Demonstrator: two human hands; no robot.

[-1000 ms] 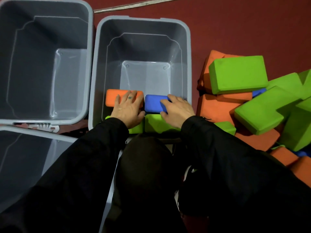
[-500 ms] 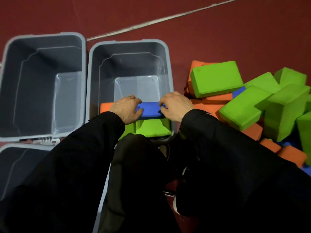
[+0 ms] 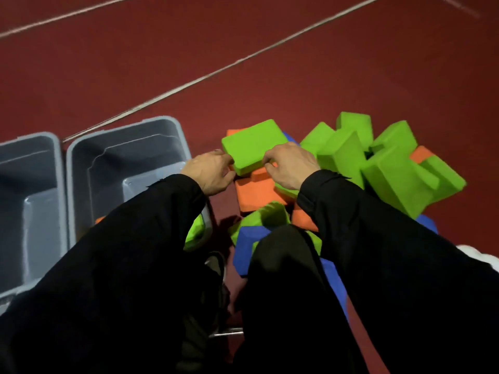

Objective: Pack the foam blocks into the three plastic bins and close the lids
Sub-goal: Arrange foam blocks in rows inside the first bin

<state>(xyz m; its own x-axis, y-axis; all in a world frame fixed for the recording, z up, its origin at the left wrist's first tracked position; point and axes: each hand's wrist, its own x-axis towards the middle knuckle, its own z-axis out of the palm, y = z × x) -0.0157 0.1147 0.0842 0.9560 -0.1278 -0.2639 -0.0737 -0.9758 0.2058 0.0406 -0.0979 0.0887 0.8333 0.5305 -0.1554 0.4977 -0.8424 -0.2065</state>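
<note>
A green foam block (image 3: 251, 147) lies on top of the pile of green, orange and blue blocks right of the bins. My left hand (image 3: 213, 171) curls round its left edge. My right hand (image 3: 291, 166) pinches its near right edge. Under it sits an orange block (image 3: 256, 191). The middle grey bin (image 3: 124, 130) stands open just left of my left hand; a green block (image 3: 195, 230) and a sliver of orange (image 3: 100, 220) show inside it past my sleeve. The left grey bin (image 3: 27, 140) is open, and what shows of its inside holds nothing.
More green blocks (image 3: 399, 179) are heaped to the right, and a blue block (image 3: 245, 245) lies by my knee. The floor is dark red with white lines (image 3: 243, 59). My black sleeves and legs hide the near floor. A white object (image 3: 483, 259) shows at the right edge.
Both hands left the blocks inside the middle bin and moved right to the pile, where they now hold the top green block. The view turned right; the third bin is out of sight.
</note>
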